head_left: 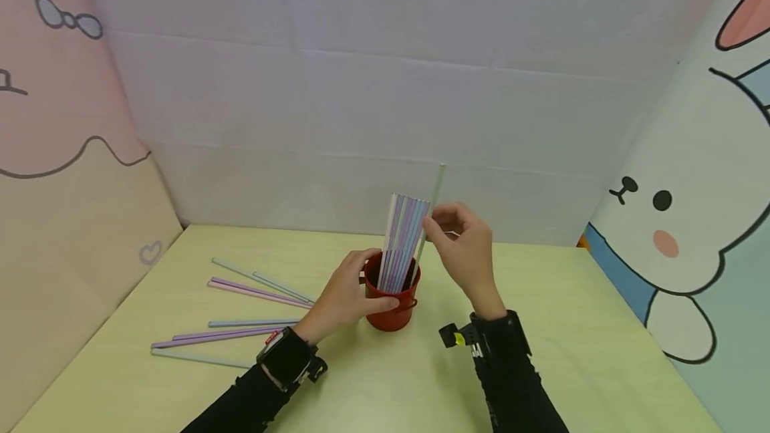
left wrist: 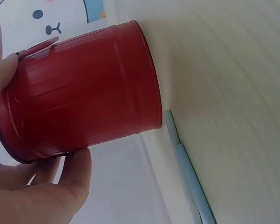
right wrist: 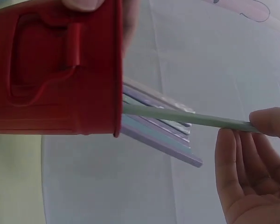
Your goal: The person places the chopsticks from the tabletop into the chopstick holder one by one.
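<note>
A small red metal bucket (head_left: 390, 319) with side handles stands on the table. My left hand (head_left: 344, 296) grips it near the rim, thumb at the front and fingers round the far side. Several pastel straws (head_left: 402, 239) in white, purple, green and blue lean together inside it. Between thumb and fingers, my right hand (head_left: 463, 246) pinches a pale green straw (right wrist: 177, 115). That straw slants up from the bucket's right side, its lower part hidden by the bucket wall. In the left wrist view the bucket (left wrist: 84, 93) fills the space between thumb and fingers.
Left of the bucket, loose straws lie on the pale wooden table (head_left: 577, 353): a far group (head_left: 259, 291) and a near group (head_left: 222, 336). My left forearm passes over the ends of the near group. A white backdrop (head_left: 361, 99) and printed side panels (head_left: 674, 219) enclose the table.
</note>
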{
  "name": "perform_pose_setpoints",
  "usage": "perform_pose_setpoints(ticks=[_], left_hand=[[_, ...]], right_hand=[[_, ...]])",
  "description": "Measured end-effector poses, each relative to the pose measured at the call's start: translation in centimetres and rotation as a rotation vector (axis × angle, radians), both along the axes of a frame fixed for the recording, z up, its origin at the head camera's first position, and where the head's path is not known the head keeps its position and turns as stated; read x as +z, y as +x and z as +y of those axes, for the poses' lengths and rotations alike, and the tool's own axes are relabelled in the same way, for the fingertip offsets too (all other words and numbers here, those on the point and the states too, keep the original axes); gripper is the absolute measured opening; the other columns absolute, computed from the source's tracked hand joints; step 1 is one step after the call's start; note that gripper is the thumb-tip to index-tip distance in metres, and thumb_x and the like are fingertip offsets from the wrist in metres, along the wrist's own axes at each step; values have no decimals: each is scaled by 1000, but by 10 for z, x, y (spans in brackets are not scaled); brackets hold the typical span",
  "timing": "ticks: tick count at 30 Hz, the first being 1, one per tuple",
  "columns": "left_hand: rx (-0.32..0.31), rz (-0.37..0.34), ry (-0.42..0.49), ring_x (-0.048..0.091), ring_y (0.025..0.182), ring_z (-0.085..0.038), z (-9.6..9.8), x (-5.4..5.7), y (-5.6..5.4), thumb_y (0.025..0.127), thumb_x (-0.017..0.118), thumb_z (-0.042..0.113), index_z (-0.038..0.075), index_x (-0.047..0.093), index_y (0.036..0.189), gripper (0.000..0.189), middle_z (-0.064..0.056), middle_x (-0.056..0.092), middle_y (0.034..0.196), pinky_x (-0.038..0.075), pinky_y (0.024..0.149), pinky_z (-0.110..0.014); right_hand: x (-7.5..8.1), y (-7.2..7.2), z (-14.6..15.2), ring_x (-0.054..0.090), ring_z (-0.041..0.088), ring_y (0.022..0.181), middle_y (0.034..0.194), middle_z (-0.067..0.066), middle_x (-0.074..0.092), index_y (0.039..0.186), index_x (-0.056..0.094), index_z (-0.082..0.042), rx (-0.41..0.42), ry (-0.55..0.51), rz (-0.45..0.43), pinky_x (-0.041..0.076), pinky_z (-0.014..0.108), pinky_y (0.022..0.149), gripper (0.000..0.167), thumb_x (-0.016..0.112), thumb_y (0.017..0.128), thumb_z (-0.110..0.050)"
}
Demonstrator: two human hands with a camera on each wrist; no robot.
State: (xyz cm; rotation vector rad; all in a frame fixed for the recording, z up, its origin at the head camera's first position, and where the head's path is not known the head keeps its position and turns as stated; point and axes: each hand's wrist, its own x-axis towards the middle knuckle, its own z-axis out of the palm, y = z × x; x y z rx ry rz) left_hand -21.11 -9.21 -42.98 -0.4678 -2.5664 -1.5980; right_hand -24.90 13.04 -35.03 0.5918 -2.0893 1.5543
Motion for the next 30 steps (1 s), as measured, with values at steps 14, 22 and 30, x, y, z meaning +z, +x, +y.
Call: perform_pose_setpoints(ticks=[14, 22, 30], left_hand=[[-15, 12, 10, 54, 134, -27, -1, -2, 0, 82, 95, 26, 9, 48, 155, 88, -9, 53, 145, 53, 109, -51], [-21, 18, 14, 55, 134, -28, -1, -2, 0, 83, 94, 25, 9, 47, 155, 88, -10, 53, 145, 54, 109, -51], [-21, 23, 7, 55, 134, -28, -1, -3, 0, 83, 94, 24, 10, 47, 155, 88, -10, 52, 144, 55, 107, -50]], right_hand=[[-23, -11, 4, 75, 29, 80, 93, 13, 73, 107, 68, -5, 42, 171, -196, 62, 27, 69, 12, 74, 100, -10], [-30, -15, 4, 77, 37, 84, 95, 14, 75, 109, 68, -4, 15, 170, -302, 65, 34, 76, 16, 76, 100, -15], [-38, -19, -1, 78, 29, 80, 92, 12, 76, 106, 71, -5, 12, 216, -319, 65, 37, 75, 15, 77, 98, -16]])
